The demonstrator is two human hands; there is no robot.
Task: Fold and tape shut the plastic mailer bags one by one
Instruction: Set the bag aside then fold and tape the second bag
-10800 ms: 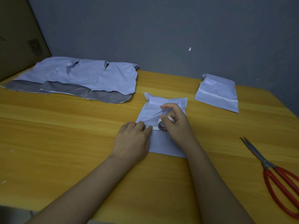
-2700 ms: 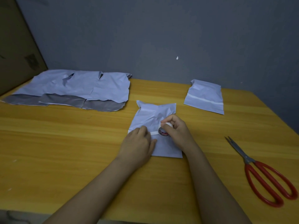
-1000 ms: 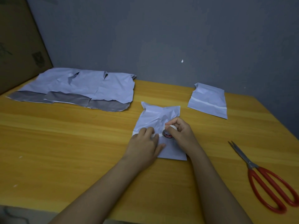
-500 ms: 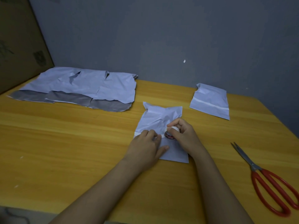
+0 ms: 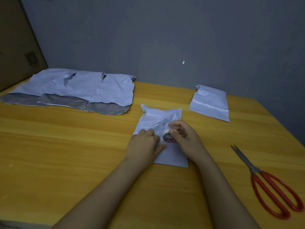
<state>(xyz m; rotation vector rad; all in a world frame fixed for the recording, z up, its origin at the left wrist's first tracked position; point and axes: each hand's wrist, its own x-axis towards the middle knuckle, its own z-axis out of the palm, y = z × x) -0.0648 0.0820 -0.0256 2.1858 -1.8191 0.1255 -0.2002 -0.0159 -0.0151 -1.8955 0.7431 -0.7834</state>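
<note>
The folded mailer bag lay mid-table, left hand pressing its fold with curled fingers, right hand gripping the tape roll, so taping seemed underway; cutting with the scissors probably followed.

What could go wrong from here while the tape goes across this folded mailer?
1. The mailer is crumpled above the fold, so the tape may go on wrinkled or crooked.
2. The left hand presses only the left part of the fold; the right side could spring up as the right hand pulls the tape roll across.
3. The scissors lie apart at the right, so cutting probably means letting go of something.
</note>
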